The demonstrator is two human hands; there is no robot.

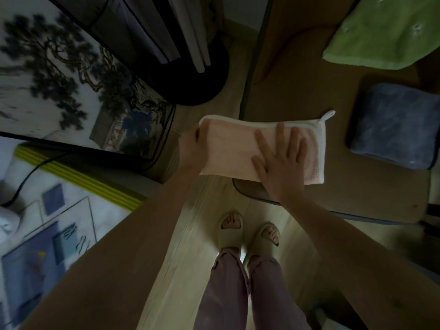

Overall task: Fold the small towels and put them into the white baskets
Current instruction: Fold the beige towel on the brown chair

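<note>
The fold on the pink towel (238,148) looks mostly made, and the step in hand seems to be flattening it, or readying it for one more fold before it goes to a basket; no white basket shows in the view. The towel is a peach-pink oblong with a cream border and a small hanging loop at its far right corner. It lies half on the brown tabletop (309,91), its left part held out past the tabletop's edge over the floor. The left hand (190,148) grips the towel's left end, thumb on top and fingers curled beneath. The right hand (281,160) lies flat on the towel's right half, fingers (281,134) straight and spread, gripping nothing. Right of the towel, near but apart, sits a folded grey-blue towel (392,125); beyond that lies a green one (381,32). Next, I judge, the left end must be brought across to the right with the edges matched.
</note>
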